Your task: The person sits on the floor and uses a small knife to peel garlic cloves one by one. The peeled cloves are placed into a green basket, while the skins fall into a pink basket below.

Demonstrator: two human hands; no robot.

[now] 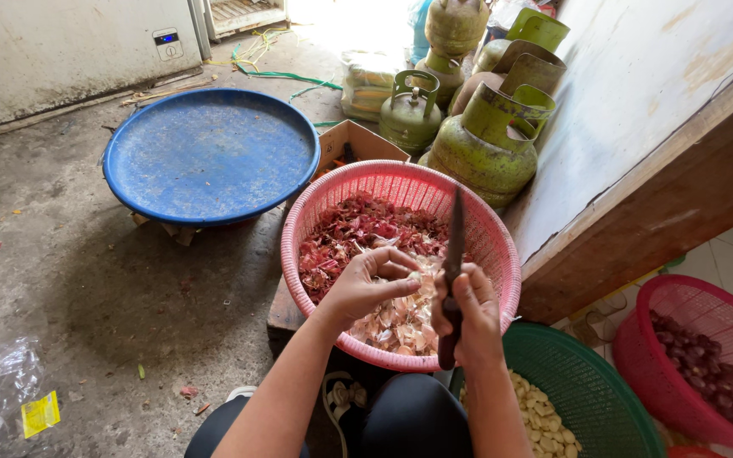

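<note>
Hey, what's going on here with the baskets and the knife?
A person is peeling garlic over a pink basket that is heaped with red and pale skins. The right hand grips a dark-handled knife, blade pointing up, while the left hand pinches a garlic clove beside it. A green basket at lower right holds peeled cloves, and a second pink basket holds dark red shallots. Green gas cylinders and a blue tray stand behind.

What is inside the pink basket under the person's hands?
The pink basket holds reddish shallot skins and pale garlic skins. The left hand and right hand with its knife cover part; the bottom is hidden.
</note>
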